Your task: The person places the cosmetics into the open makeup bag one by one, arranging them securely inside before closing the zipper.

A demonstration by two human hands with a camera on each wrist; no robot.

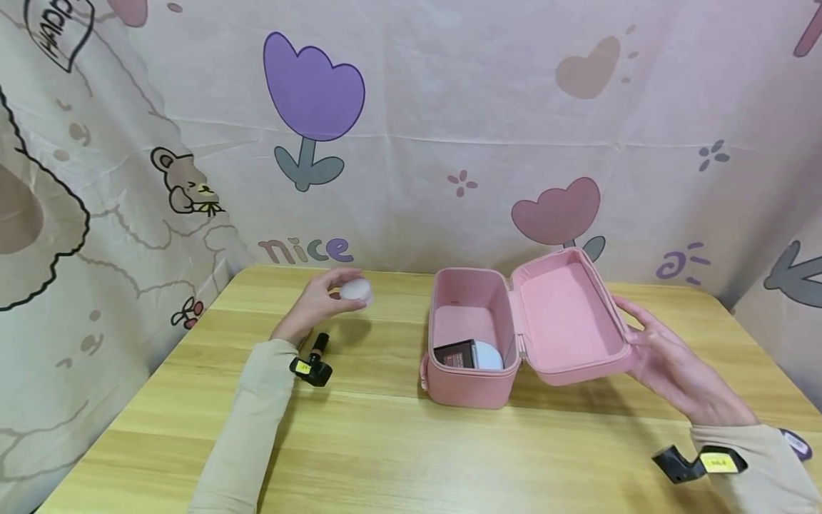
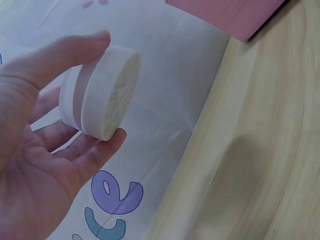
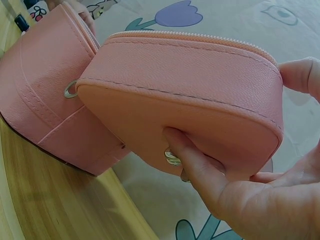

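My left hand (image 1: 319, 303) pinches a small round white jar (image 1: 355, 290) above the left part of the table. In the left wrist view the jar (image 2: 107, 95) is tilted on its side between thumb and fingers. A pink zippered cosmetic case (image 1: 472, 389) stands unzipped at the middle. Its lid (image 1: 568, 318) is swung out to the right, and my right hand (image 1: 668, 368) grips the lid's outer end. Inside the case, at the near end, are a dark box (image 1: 454, 355) and a white rounded item (image 1: 488, 356). The right wrist view shows the lid's outer face (image 3: 175, 75) with fingers on it.
Everything stands on a light wooden table (image 1: 359, 442). A printed cloth (image 1: 417, 93) hangs behind it and at both sides. Black wrist cameras (image 1: 311, 370) sit on the sleeves. By the right sleeve is a dark oval item (image 1: 796, 444), partly hidden.
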